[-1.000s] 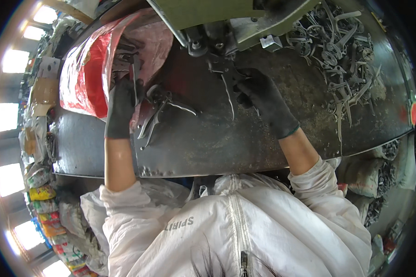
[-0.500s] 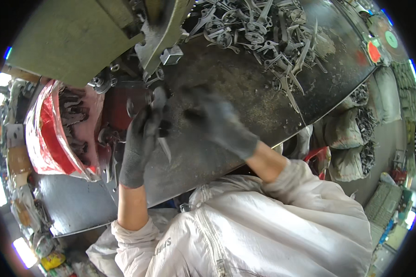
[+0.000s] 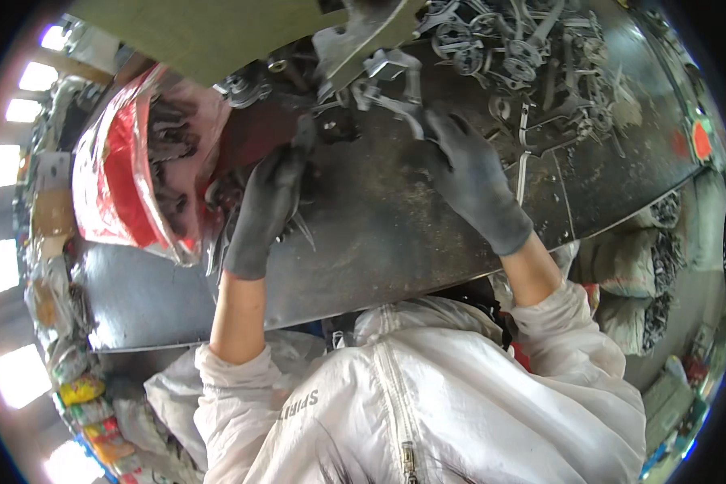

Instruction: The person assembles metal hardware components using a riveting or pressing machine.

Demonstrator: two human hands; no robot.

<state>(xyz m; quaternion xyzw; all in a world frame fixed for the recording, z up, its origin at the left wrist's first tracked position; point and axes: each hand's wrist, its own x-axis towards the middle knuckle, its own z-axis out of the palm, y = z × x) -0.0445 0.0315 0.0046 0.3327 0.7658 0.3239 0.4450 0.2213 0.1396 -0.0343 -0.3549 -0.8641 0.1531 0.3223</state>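
Both my hands wear dark grey gloves. My right hand (image 3: 474,181) is closed at the fingertips on the lower end of a silver metal bracket (image 3: 402,106), a bent arm-like casting beside the machine's lower edge. My left hand (image 3: 270,202) is over the table to the left, its upper finger stretched out toward a small dark fitting (image 3: 335,127); I see nothing held in it, though its palm side is hidden. A thin pointed metal piece (image 3: 303,231) shows beside that hand's wrist.
The green machine body (image 3: 210,32) overhangs the table's far left. A red plastic-lined bag of metal parts (image 3: 121,173) stands at the left. Loose silver castings (image 3: 532,56) are heaped at the far right. Sacks of parts (image 3: 633,266) stand beyond the table's right edge.
My right hand has moved toward the machine and right, and now grips the metal bracket. My left hand has drawn apart from it. The whole view has shifted, so the table appears higher.
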